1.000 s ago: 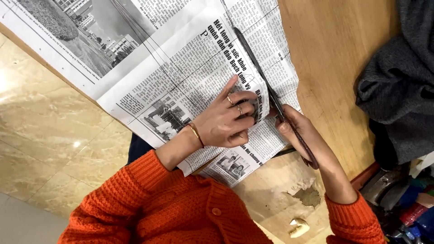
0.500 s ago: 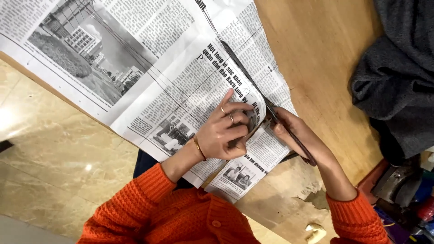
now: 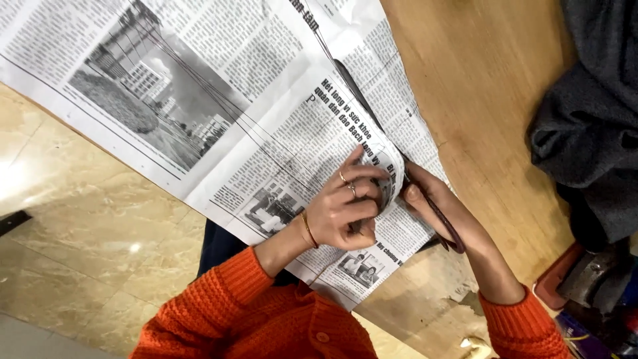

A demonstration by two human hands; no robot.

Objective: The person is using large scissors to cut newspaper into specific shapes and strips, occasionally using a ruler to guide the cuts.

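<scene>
Newsprint edge [image 3: 389, 179] curls between left hand [image 3: 342, 213] and, seemingly, scissor-holding right hand [image 3: 442, 213].

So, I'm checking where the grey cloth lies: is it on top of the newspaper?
No, the grey cloth lies on the wooden table at the right, apart from the newspaper.

orange knit sleeves [image 3: 219, 299], gold bracelet [image 3: 308, 229]

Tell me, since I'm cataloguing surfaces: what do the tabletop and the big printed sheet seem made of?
The tabletop looks like wood or a wood-look laminate: honey-tan, faint grain streaks, smooth low sheen. The printed sheet looks like matte, thin newsprint paper: greyish, creased, curling where the left hand bends it.
</scene>
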